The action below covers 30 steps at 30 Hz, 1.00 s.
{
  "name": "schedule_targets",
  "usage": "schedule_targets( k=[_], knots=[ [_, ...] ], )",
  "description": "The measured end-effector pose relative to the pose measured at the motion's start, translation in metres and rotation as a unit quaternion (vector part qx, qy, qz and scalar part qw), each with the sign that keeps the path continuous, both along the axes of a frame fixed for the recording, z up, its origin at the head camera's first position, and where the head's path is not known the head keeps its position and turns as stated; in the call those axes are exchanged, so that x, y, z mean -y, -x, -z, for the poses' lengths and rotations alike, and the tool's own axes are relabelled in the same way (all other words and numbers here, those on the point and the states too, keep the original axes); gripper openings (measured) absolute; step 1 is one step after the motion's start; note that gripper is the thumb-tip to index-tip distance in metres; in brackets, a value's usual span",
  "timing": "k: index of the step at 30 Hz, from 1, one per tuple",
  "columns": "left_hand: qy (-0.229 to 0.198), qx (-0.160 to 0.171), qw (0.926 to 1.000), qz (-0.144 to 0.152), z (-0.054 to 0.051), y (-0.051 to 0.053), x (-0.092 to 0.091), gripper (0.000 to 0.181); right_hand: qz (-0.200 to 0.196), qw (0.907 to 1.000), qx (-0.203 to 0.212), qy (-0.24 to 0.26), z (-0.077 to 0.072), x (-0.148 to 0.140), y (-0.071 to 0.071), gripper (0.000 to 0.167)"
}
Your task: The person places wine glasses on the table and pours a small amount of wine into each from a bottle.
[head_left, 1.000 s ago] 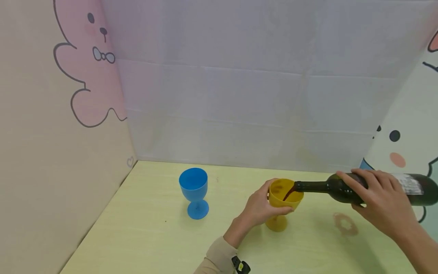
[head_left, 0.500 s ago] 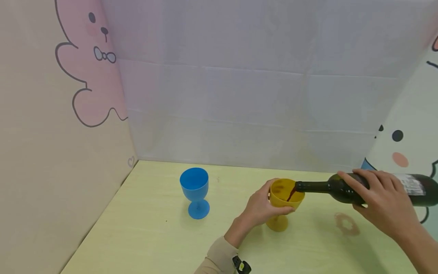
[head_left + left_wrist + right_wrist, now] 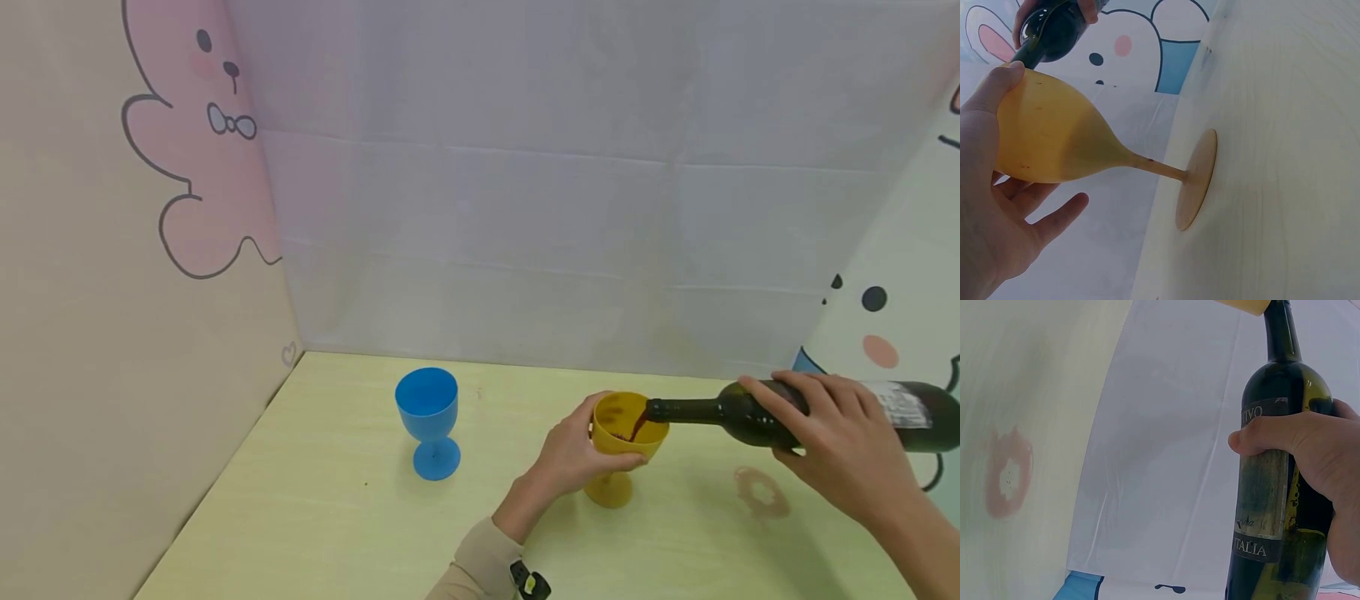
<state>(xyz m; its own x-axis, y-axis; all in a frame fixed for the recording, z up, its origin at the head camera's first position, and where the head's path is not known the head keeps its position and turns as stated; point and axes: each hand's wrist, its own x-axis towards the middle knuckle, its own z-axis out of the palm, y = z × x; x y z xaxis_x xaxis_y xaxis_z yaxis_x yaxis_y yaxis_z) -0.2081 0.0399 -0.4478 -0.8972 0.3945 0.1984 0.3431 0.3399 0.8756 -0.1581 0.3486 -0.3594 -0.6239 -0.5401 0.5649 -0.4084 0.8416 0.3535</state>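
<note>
My left hand (image 3: 573, 454) grips the bowl of a yellow goblet (image 3: 609, 490), its thumb on the near side and fingers around the far side. In the left wrist view the goblet (image 3: 1066, 131) shows its thin stem and round foot on the table. My right hand (image 3: 847, 442) holds a dark green wine bottle (image 3: 686, 410) nearly level, with its mouth at the goblet's right rim. A thin dark red stream runs from the mouth into the bowl. The bottle (image 3: 1260, 506) has a worn label in the right wrist view.
A blue goblet (image 3: 427, 412) stands upright on the pale yellow table (image 3: 315, 508), left of my left hand. A reddish wet ring (image 3: 760, 492) marks the table below the bottle. Cloth walls with cartoon animals enclose the back and sides.
Both hands hold nearly the same place, and the stream keeps running into the yellow goblet. A little dark red liquid now shows at the bottom of its bowl. The view has shifted slightly.
</note>
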Motion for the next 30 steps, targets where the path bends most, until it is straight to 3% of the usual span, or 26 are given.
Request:
schedule_targets(
  k=[16, 24, 30],
  knots=[
    [-0.001, 0.006, 1.0000, -0.006, 0.0016, 0.0009, 0.0009, 0.080, 0.010, 0.9999, 0.007, 0.006, 0.0031, 0.0029, 0.0022, 0.136],
    [0.001, -0.001, 0.9999, -0.010, -0.0001, 0.0005, -0.0004, 0.080, -0.005, 1.0000, 0.001, 0.005, 0.0005, 0.0028, 0.0036, 0.130],
    [0.002, 0.014, 0.9999, -0.006, 0.0002, -0.0007, -0.0001, 0.081, 0.001, 0.9999, 0.006, 0.009, 0.0038, 0.0030, 0.0016, 0.131]
  ],
)
